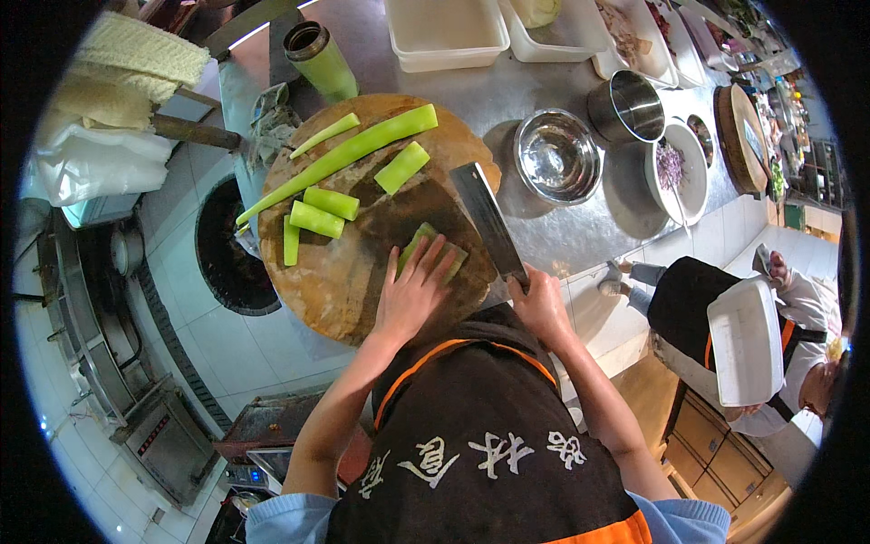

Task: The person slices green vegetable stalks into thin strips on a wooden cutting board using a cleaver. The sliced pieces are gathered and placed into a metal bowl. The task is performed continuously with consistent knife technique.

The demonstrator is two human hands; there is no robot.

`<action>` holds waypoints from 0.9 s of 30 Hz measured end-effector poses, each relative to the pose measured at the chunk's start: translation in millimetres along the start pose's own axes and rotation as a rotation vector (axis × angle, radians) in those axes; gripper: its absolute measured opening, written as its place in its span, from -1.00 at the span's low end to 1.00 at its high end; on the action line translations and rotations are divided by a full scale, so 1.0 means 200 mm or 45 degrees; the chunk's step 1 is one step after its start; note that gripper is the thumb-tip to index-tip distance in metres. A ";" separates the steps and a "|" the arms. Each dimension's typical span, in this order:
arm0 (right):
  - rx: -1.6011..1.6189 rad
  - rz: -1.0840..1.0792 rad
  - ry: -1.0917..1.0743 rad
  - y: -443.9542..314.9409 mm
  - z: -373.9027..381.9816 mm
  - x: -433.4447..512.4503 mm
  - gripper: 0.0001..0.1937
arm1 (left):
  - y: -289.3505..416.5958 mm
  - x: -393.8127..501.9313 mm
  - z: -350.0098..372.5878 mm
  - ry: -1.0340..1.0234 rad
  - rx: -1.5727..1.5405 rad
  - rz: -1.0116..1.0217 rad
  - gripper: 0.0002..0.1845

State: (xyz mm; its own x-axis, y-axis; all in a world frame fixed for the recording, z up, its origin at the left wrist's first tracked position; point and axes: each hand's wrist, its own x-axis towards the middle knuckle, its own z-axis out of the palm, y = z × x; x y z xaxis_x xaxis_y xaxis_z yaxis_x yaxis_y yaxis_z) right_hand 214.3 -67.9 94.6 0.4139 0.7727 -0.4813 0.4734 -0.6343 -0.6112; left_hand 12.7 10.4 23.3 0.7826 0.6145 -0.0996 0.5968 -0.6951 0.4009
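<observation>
My left hand (416, 285) lies with spread fingers over a flat green vegetable piece (452, 265) on the round wooden chopping block (326, 299). My right hand (540, 302) grips the handle of a cleaver (486, 214), whose blade lies over the block's right edge. Farther up the block are a long peeled green stem (353, 153), a thin green strip (325, 136) and a thick cut piece (402, 168). Several shorter pieces (317, 219) lie at the block's left side. What exactly is under my left palm is partly hidden.
A green flask (323, 64) and a grey rag (272, 122) are beside the block. A steel bowl (557, 156), a steel pot (625, 105) and a white bowl (693, 197) stand to the right. White tubs (447, 34) line the back. A co-worker holds a white container (745, 343) at right.
</observation>
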 end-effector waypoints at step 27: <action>-0.465 -0.249 -0.127 -0.12 -0.02 -0.04 -0.62 | -0.07 -0.02 0.12 0.480 -0.345 -0.192 -0.51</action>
State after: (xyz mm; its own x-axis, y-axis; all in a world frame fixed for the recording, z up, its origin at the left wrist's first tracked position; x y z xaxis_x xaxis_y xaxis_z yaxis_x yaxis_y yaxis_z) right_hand 202.7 -59.2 114.7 0.2202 0.8668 -0.4474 0.7875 -0.4286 -0.4429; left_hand 5.8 9.2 -3.5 0.5426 0.8279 0.1420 0.5916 -0.4967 0.6351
